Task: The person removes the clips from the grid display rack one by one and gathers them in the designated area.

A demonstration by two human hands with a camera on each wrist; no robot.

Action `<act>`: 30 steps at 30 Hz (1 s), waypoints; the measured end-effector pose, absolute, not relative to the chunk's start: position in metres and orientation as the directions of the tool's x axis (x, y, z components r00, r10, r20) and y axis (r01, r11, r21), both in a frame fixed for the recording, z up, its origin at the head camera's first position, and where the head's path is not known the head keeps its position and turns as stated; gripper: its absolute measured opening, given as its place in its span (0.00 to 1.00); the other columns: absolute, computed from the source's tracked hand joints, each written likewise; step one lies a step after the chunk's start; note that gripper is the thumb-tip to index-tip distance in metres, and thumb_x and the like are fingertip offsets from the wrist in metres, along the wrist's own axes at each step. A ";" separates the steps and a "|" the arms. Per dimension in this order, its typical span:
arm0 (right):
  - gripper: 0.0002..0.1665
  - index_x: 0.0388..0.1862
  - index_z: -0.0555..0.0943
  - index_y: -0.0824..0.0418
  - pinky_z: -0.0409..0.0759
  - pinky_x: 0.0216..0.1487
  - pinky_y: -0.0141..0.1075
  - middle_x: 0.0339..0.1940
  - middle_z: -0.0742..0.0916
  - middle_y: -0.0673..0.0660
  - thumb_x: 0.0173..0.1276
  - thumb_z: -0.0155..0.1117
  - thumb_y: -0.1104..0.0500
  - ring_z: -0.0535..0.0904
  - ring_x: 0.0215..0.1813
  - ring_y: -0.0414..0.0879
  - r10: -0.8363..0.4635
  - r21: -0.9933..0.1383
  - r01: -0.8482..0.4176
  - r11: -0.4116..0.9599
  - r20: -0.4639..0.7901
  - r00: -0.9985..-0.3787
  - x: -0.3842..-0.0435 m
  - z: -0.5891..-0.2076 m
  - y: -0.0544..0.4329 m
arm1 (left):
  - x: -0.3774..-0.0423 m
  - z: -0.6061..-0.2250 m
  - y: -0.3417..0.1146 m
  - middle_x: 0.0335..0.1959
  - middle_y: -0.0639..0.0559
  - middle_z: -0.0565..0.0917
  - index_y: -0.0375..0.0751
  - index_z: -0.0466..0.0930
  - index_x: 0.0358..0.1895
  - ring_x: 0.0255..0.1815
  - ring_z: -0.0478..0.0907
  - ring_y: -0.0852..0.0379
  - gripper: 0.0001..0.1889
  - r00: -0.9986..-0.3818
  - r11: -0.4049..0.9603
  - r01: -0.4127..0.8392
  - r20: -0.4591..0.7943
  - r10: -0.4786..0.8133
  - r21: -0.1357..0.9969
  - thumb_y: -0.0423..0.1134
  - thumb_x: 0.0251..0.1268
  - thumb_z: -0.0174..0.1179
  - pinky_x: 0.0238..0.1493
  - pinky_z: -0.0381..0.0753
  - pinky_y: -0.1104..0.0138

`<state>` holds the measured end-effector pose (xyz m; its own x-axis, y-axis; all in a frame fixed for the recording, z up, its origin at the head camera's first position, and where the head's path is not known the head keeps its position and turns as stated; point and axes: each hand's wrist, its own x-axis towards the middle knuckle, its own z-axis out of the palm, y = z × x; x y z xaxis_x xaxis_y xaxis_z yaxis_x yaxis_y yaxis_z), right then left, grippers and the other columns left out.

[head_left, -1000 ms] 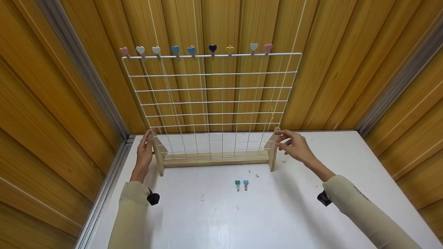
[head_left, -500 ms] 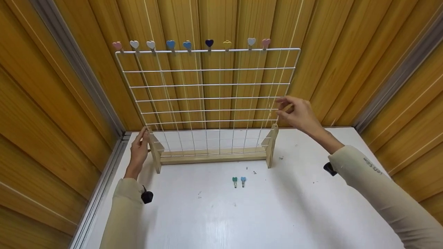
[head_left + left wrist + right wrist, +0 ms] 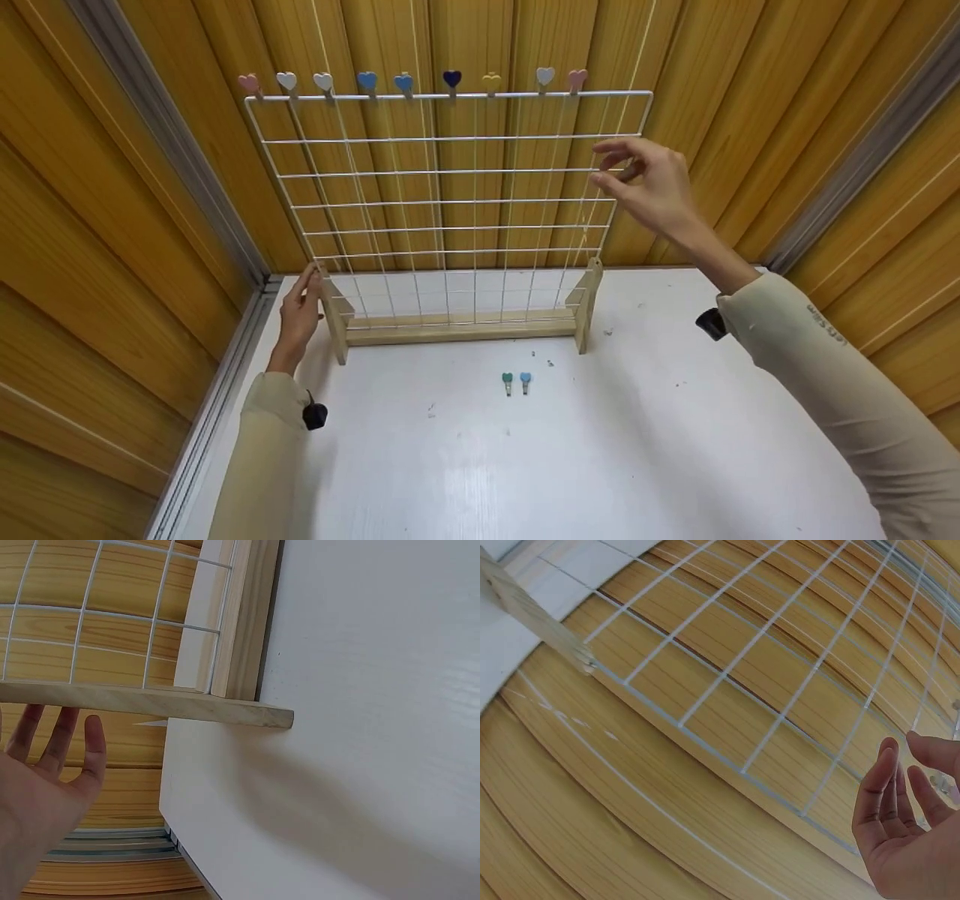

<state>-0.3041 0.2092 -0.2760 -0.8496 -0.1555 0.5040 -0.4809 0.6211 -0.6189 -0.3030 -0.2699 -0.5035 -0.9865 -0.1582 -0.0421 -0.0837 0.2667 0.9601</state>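
Note:
A white wire grid (image 3: 457, 202) stands upright in a wooden stand (image 3: 457, 332). Heart-topped clips line its top bar, among them a dark blue clip (image 3: 451, 79) and a pink clip (image 3: 577, 80). My left hand (image 3: 300, 310) is at the stand's left upright, its fingertips against the outer side of the wood (image 3: 142, 700) in the left wrist view. Up beside the grid's right edge is my right hand (image 3: 654, 184), fingers loosely bent and thumb apart. The right wrist view shows nothing between those fingers (image 3: 883, 772).
A green heart clip (image 3: 508, 383) and a light blue heart clip (image 3: 526, 382) lie on the white table (image 3: 465, 472) before the stand. Small bits are scattered nearby. Wood-grain panels (image 3: 712, 135) rise behind and at both sides.
My right hand has risen from the stand's right upright along the grid's right edge towards the top. The left hand stays by the left upright. The head view has shifted slightly.

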 end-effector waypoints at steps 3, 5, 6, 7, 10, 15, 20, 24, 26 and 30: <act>0.16 0.56 0.85 0.66 0.78 0.33 0.18 0.47 0.89 0.65 0.70 0.70 0.64 0.79 0.29 0.26 -0.093 -0.657 -0.457 0.600 0.509 -0.856 -0.302 -0.266 0.201 | -0.309 -0.511 -0.273 0.84 0.43 0.55 0.56 0.46 0.84 0.78 0.62 0.41 0.32 -0.985 0.283 -0.072 -0.022 -0.174 0.957 0.59 0.84 0.36 0.70 0.72 0.45; 0.16 0.55 0.85 0.65 0.78 0.31 0.19 0.45 0.89 0.63 0.71 0.69 0.63 0.81 0.28 0.29 -0.060 -0.683 -0.444 0.580 0.507 -0.860 -0.301 -0.260 0.195 | -0.310 -0.509 -0.274 0.83 0.42 0.56 0.56 0.46 0.84 0.79 0.61 0.40 0.33 -0.984 0.276 -0.073 -0.024 -0.179 0.958 0.59 0.84 0.36 0.72 0.71 0.43; 0.16 0.55 0.85 0.64 0.79 0.30 0.19 0.45 0.88 0.61 0.71 0.69 0.62 0.81 0.28 0.29 -0.048 -0.695 -0.440 0.569 0.505 -0.862 -0.301 -0.258 0.191 | -0.310 -0.508 -0.275 0.83 0.42 0.56 0.56 0.46 0.84 0.79 0.61 0.40 0.33 -0.983 0.275 -0.076 -0.026 -0.181 0.959 0.59 0.84 0.36 0.72 0.71 0.43; 0.15 0.55 0.85 0.63 0.79 0.30 0.20 0.44 0.88 0.61 0.71 0.70 0.62 0.82 0.28 0.30 -0.039 -0.702 -0.438 0.561 0.506 -0.861 -0.300 -0.255 0.187 | -0.310 -0.508 -0.275 0.83 0.42 0.56 0.56 0.47 0.84 0.79 0.61 0.40 0.33 -0.983 0.268 -0.075 -0.026 -0.183 0.960 0.60 0.84 0.37 0.72 0.70 0.42; 0.16 0.56 0.85 0.62 0.80 0.31 0.21 0.46 0.88 0.60 0.71 0.69 0.62 0.83 0.29 0.31 -0.020 -0.717 -0.447 0.536 0.518 -0.855 -0.303 -0.246 0.180 | -0.311 -0.509 -0.276 0.84 0.43 0.55 0.57 0.46 0.84 0.80 0.59 0.40 0.32 -0.983 0.266 -0.070 -0.022 -0.182 0.961 0.60 0.84 0.36 0.73 0.70 0.42; 0.18 0.59 0.83 0.60 0.81 0.27 0.23 0.49 0.86 0.56 0.71 0.69 0.62 0.82 0.27 0.32 0.025 -0.756 -0.449 0.477 0.522 -0.853 -0.313 -0.233 0.178 | -0.308 -0.514 -0.272 0.85 0.46 0.53 0.60 0.45 0.84 0.82 0.57 0.41 0.32 -0.987 0.260 -0.068 -0.027 -0.157 0.963 0.60 0.84 0.36 0.73 0.70 0.43; 0.21 0.61 0.81 0.60 0.81 0.24 0.25 0.48 0.82 0.51 0.71 0.69 0.64 0.81 0.25 0.35 0.026 -0.845 -0.423 0.328 0.456 -0.890 -0.328 -0.233 0.177 | -0.304 -0.519 -0.271 0.85 0.47 0.52 0.61 0.44 0.84 0.82 0.56 0.41 0.32 -0.990 0.258 -0.070 -0.036 -0.133 0.964 0.60 0.84 0.36 0.73 0.70 0.43; 0.18 0.60 0.80 0.60 0.81 0.26 0.25 0.48 0.81 0.51 0.72 0.66 0.65 0.82 0.26 0.38 -0.008 -0.905 -0.389 0.172 0.394 -0.919 -0.338 -0.227 0.177 | -0.307 -0.519 -0.272 0.85 0.46 0.53 0.61 0.45 0.84 0.82 0.57 0.40 0.32 -0.991 0.259 -0.058 -0.024 -0.134 0.964 0.60 0.84 0.36 0.72 0.70 0.42; 0.16 0.59 0.81 0.61 0.81 0.27 0.26 0.48 0.82 0.52 0.74 0.65 0.63 0.82 0.27 0.39 -0.037 -0.923 -0.371 0.107 0.369 -0.929 -0.341 -0.222 0.177 | -0.309 -0.519 -0.273 0.85 0.46 0.53 0.61 0.45 0.84 0.82 0.57 0.40 0.31 -0.990 0.254 -0.063 -0.029 -0.136 0.965 0.59 0.84 0.36 0.73 0.70 0.42; 0.13 0.56 0.84 0.60 0.82 0.28 0.27 0.45 0.85 0.54 0.75 0.65 0.61 0.85 0.28 0.42 -0.102 -0.946 -0.324 -0.016 0.323 -0.941 -0.345 -0.219 0.179 | -0.310 -0.517 -0.276 0.85 0.46 0.51 0.62 0.45 0.84 0.83 0.54 0.41 0.30 -0.989 0.236 -0.077 -0.043 -0.143 0.969 0.56 0.85 0.36 0.74 0.68 0.41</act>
